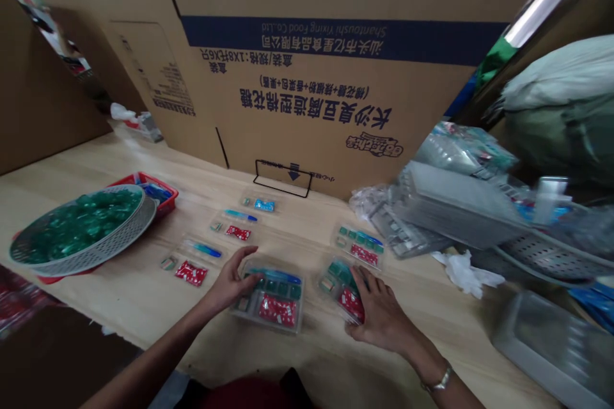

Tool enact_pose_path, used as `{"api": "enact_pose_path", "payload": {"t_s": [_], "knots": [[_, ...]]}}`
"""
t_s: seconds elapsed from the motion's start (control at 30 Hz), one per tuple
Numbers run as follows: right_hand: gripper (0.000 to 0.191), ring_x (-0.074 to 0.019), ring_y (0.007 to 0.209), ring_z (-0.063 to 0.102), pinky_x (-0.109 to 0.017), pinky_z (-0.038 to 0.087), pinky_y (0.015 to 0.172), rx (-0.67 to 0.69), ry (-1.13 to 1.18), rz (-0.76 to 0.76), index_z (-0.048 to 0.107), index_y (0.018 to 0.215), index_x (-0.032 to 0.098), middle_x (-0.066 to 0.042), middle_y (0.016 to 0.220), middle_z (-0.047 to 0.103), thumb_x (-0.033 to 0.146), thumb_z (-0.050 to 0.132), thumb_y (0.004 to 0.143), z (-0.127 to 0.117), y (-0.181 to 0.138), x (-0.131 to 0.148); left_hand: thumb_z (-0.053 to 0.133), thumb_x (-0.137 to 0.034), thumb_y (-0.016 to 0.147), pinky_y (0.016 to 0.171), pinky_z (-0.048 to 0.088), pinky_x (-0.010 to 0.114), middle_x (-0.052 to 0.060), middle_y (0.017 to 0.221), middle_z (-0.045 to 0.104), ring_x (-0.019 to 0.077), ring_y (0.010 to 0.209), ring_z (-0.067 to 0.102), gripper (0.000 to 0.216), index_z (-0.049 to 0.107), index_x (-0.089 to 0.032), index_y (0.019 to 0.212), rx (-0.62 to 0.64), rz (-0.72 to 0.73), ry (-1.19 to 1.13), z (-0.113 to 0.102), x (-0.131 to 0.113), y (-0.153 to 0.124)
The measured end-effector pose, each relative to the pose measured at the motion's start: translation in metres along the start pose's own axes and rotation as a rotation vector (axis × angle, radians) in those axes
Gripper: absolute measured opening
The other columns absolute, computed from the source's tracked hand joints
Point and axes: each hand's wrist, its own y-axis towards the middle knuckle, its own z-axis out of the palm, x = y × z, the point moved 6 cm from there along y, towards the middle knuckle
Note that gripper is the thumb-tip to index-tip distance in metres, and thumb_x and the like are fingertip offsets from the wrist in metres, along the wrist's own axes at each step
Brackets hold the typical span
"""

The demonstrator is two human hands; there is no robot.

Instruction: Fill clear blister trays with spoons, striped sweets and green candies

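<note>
Clear plastic blister tray is sitting against the curled fingers of the left hand, a second blister tray against those of the right hand; their grip is unclear, so a slip could be spilling the contents.

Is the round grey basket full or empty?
Full: green wrapped pieces cover the whole inside of the round grey basket, right up near its rim.

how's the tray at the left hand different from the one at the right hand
The clear plastic tray under the left hand lies square, its red packet fully showing; the tray under the right hand sits turned at an angle, its red packet partly covered by fingers. Both hold teal pieces and a red packet.
</note>
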Motion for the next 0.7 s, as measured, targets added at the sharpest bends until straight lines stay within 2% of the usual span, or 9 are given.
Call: {"api": "enact_pose_path", "payload": {"t_s": [0.07, 0.17, 0.27, 0.33, 0.43, 0.5, 0.6, 0.7], "knots": [[0.106, -0.0378, 0.123, 0.035, -0.047, 0.029, 0.099, -0.001, 0.000, -0.010, 0.021, 0.146, 0.011, -0.021, 0.141, 0.031, 0.030, 0.066, 0.052, 0.004, -0.003, -0.001, 0.065, -0.043, 0.068, 0.102, 0.037, 0.040, 0.011, 0.126, 0.056, 0.0275, 0.120, 0.048, 0.055, 0.054, -0.018, 0.116, -0.046, 0.005, 0.030, -0.009, -0.002, -0.010], [0.103, -0.0356, 0.117, 0.041, -0.045, 0.033, 0.097, -0.019, 0.014, 0.000, 0.023, 0.145, 0.012, -0.019, 0.135, 0.037, 0.027, 0.064, 0.052, 0.010, -0.009, -0.009, 0.065, -0.042, 0.068, 0.101, 0.038, 0.044, 0.012, 0.125, 0.057, 0.0286, 0.118, 0.050, 0.055, 0.053, -0.018, 0.116, -0.092, -0.052, 0.008, -0.017, 0.005, -0.030], [0.101, -0.0335, 0.117, 0.042, -0.044, 0.035, 0.097, -0.027, 0.103, 0.037, 0.021, 0.145, 0.013, -0.017, 0.133, 0.037, 0.027, 0.061, 0.054, 0.009, -0.014, -0.019, 0.066, -0.036, 0.065, 0.095, 0.043, 0.043, 0.011, 0.117, 0.061, 0.0281, 0.109, 0.055, 0.054, 0.054, -0.018, 0.114, -0.055, -0.100, -0.078, -0.009, 0.016, -0.047], [0.102, -0.0309, 0.121, 0.040, -0.042, 0.035, 0.099, -0.041, 0.205, 0.016, 0.012, 0.147, 0.013, -0.017, 0.134, 0.035, 0.026, 0.058, 0.057, 0.000, -0.018, -0.013, 0.065, -0.035, 0.065, 0.090, 0.047, 0.041, 0.011, 0.110, 0.063, 0.0272, 0.101, 0.059, 0.051, 0.054, -0.016, 0.111, -0.008, -0.117, -0.157, 0.000, 0.021, -0.051], [0.103, -0.0278, 0.129, 0.031, -0.041, 0.030, 0.105, -0.083, 0.279, -0.125, 0.004, 0.147, 0.016, -0.014, 0.141, 0.027, 0.024, 0.057, 0.059, -0.026, -0.018, 0.033, 0.065, -0.034, 0.064, 0.087, 0.048, 0.041, 0.011, 0.106, 0.064, 0.0275, 0.098, 0.060, 0.049, 0.055, -0.015, 0.108, -0.020, -0.151, -0.251, 0.008, 0.024, -0.051], [0.103, -0.0292, 0.130, 0.028, -0.042, 0.027, 0.106, -0.083, 0.244, -0.215, 0.010, 0.147, 0.020, -0.012, 0.143, 0.026, 0.022, 0.060, 0.057, -0.039, -0.013, 0.080, 0.069, -0.034, 0.060, 0.089, 0.046, 0.041, 0.011, 0.107, 0.064, 0.0287, 0.100, 0.059, 0.051, 0.057, -0.016, 0.106, -0.044, -0.167, -0.285, 0.009, 0.023, -0.049], [0.112, -0.0341, 0.126, 0.031, -0.046, 0.024, 0.106, 0.004, 0.146, -0.337, 0.016, 0.148, 0.022, -0.013, 0.142, 0.028, 0.023, 0.068, 0.048, -0.038, 0.004, 0.147, 0.071, -0.043, 0.060, 0.097, 0.041, 0.041, 0.011, 0.114, 0.063, 0.0300, 0.109, 0.056, 0.054, 0.060, -0.017, 0.106, -0.065, -0.204, -0.367, 0.005, 0.024, -0.050], [0.117, -0.0359, 0.121, 0.035, -0.049, 0.024, 0.104, 0.107, 0.044, -0.340, 0.015, 0.148, 0.021, -0.017, 0.141, 0.032, 0.024, 0.071, 0.045, -0.026, 0.024, 0.176, 0.051, -0.066, 0.071, 0.102, 0.037, 0.043, 0.012, 0.121, 0.061, 0.0306, 0.118, 0.052, 0.065, 0.059, -0.016, 0.112, -0.128, -0.360, -0.591, -0.004, 0.033, -0.058]]}}
